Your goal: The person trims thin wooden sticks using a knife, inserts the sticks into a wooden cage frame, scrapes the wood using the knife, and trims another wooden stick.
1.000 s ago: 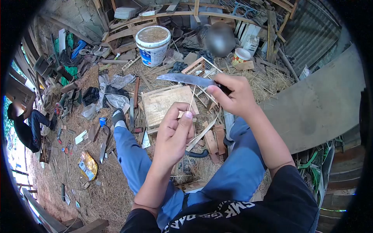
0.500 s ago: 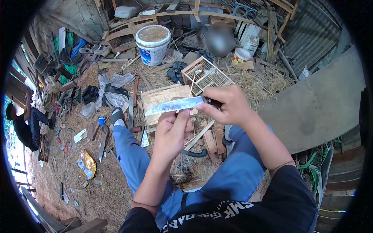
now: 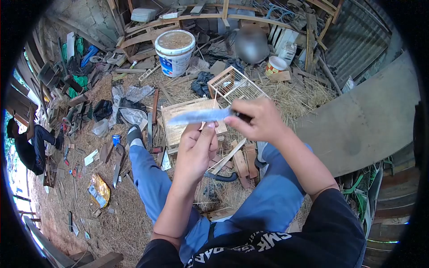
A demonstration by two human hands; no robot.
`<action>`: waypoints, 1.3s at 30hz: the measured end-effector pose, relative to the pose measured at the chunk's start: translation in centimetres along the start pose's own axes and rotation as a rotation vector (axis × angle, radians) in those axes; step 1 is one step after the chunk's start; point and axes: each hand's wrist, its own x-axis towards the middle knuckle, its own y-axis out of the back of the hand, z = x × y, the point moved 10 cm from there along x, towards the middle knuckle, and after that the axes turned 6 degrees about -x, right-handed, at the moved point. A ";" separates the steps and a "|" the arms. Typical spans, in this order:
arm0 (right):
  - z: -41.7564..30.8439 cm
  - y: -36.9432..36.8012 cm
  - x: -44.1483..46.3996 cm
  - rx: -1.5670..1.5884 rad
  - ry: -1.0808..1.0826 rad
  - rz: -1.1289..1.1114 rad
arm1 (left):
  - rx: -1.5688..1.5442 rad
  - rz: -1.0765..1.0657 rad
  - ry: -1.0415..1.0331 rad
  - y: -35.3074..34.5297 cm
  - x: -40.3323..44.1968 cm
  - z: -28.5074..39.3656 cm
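Note:
In my right hand [image 3: 257, 118] is a knife [image 3: 194, 117], its dark handle wrapped in my closed fingers and its broad blade pointing left, blurred by motion. My left hand [image 3: 198, 147] is closed just below the blade, thumb up, pinching a thin wooden stick [image 3: 216, 97] that rises behind the knife. Where the blade meets the stick is partly hidden. Beyond my hands, a pale wooden board [image 3: 178, 129] lies on the ground, and a small cage of wooden bars [image 3: 243, 88] stands behind it.
A white bucket [image 3: 174, 58] and a smaller tub [image 3: 276, 65] stand at the back. A large sheet [image 3: 357, 120] leans at right. A handsaw [image 3: 118, 165], a gold wrapper [image 3: 100, 191] and wood scraps lie on the ground. Another person [image 3: 31, 145] sits at far left.
The knife has shifted slightly and its blade is now blurred, with my right hand a little to the left. My left hand keeps its pinch almost in place.

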 end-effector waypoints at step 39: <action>3.9 -0.6 0.5 0.072 -0.179 0.001 | 0.030 0.035 -0.007 -0.1 0.1 -0.3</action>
